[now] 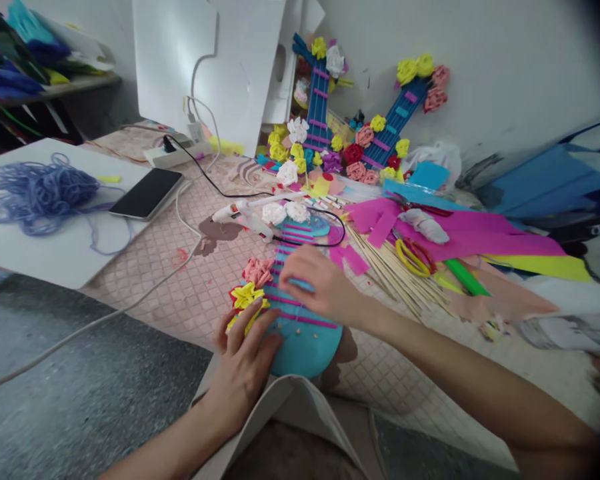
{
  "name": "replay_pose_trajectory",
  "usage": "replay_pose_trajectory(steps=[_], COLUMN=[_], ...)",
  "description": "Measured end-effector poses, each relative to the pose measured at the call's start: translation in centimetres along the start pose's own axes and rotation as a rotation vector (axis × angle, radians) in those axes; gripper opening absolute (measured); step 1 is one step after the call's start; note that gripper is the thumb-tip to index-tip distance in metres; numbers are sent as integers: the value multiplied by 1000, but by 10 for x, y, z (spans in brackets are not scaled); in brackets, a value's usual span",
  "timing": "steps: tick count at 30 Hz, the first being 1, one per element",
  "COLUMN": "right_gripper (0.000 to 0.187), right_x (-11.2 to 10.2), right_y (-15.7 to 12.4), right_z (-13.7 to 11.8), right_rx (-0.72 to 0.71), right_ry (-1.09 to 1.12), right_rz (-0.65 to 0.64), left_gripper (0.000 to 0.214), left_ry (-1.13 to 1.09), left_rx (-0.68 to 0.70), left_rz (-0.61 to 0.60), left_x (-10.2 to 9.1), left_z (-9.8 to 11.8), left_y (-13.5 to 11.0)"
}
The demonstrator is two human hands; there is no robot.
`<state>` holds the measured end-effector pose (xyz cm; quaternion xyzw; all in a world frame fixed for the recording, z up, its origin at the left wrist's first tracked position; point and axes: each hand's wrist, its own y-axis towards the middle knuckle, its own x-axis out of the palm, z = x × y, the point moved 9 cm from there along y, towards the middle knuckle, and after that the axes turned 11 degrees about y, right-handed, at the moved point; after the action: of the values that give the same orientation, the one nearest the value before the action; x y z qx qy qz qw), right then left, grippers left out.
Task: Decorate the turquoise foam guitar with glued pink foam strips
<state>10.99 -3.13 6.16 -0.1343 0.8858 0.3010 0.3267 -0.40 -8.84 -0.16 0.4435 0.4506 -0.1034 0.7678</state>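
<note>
A flat blue craft-foam guitar with magenta strips across its strings lies in front of me. Pink and yellow paper flowers line its left edge, and white paper flowers sit at its far end. My left hand is closed round the lower yellow flower at that edge, its thumb towards the guitar body. Over the middle of the guitar, my right hand has its fingers curled together. What those fingers hold, if anything, is hidden. A white glue gun lies close to the guitar's far end.
Two decorated guitars lean at the wall. Wooden sticks, yellow-handled scissors and magenta sheets lie on the right. Left are a phone, blue-purple yarn and a white cable crossing the table edge.
</note>
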Motion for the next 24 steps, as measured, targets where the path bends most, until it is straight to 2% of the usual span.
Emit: replay_pose_trajectory(steps=[2,5,12,17,24], right_gripper=[9,9,14,17,17], right_x=[22,39,38,40,42], right_y=[-25,-50,-46,-43,-45], right_z=[-12,-11,0,4,7], right_rx=[7,69,53,1,7], right_ry=[-27,-86,-66,-163,-148], right_rz=[-236,-394,-480,-528,-534], left_gripper=[11,12,8,8,11], left_ry=[-6,-9,7,-14,-15], left_rx=[-8,-13,-13,-29,-41], left_rz=[-4,0,-17,-19,-32], left_x=[-1,-2,-2,-2,-1], left_z=[0,0,1,0,-1], left_y=[1,2,4,4,4])
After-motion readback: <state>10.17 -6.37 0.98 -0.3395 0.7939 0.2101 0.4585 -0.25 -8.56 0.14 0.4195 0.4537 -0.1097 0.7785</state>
